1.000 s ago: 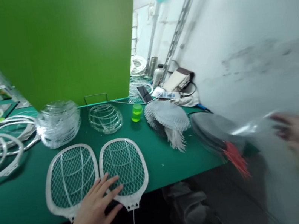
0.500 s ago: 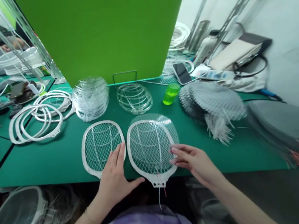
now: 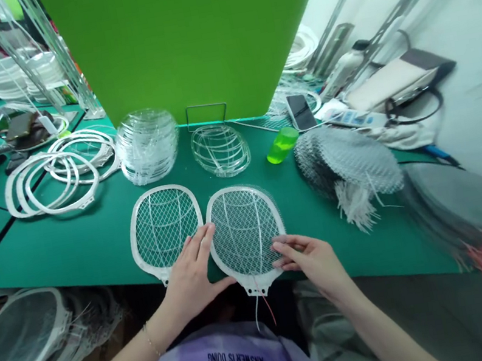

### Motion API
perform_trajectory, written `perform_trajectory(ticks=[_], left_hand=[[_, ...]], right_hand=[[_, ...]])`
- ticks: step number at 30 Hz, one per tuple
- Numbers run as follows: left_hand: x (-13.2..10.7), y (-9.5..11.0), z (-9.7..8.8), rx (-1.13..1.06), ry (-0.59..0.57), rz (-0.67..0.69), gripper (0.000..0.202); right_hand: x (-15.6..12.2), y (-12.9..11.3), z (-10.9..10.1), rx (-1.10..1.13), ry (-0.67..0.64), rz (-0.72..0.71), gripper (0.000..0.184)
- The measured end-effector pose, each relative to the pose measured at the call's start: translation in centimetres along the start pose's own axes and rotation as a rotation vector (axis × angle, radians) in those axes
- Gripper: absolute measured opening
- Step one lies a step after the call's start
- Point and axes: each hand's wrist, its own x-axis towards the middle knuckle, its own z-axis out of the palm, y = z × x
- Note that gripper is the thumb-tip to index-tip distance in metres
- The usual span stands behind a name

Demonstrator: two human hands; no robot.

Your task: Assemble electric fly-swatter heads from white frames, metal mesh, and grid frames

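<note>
White plastic racket frame (image 3: 245, 232): where is it?

Flat on the green table (image 3: 72, 249), just beside a second frame (image 3: 165, 227).

And the hands?

Left hand (image 3: 189, 273) spread, fingertips on the first frame's rim; right hand (image 3: 310, 262) fingers together against its other edge, no pinch.

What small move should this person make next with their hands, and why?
Probably the right hand should smooth the mesh at its upper right, since it seems to stick out slightly past the white racket frame, while the left hand steadies that frame's other side.
</note>
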Motion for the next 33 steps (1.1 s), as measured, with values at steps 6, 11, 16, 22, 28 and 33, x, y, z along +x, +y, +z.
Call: perform_trajectory(ticks=[6, 11, 16, 22, 28, 33], left_hand=[[0.2, -0.1, -0.2, -0.013, -0.051, 0.065, 0.088], [0.1, -0.3, -0.1, -0.010, -0.068, 0.079, 0.081], [0.1, -0.5, 0.0, 0.029, -0.137, 0.131, 0.057], [0.3, -0.6, -0.1, 0.069, -0.174, 0.166, 0.050], [0.9, -0.5, -0.7, 0.056, -0.186, 0.156, 0.049], [2.4, 0.8, -1.8, 0.057, -0.226, 0.199, 0.065]], right_hand=[[0.1, -0.2, -0.2, 0.012, 0.005, 0.029, 0.051], [0.2, -0.2, -0.2, -0.021, 0.009, 0.024, 0.051], [0.6, -0.1, -0.1, -0.091, 0.012, 0.024, 0.047], [0.2, -0.7, -1.8, -0.272, 0.076, -0.038, 0.051], [0.3, 1.3, -2.3, -0.781, 0.185, -0.793, 0.041], [0.5, 3.1, -1.7, -1.030, 0.166, -1.006, 0.032]])
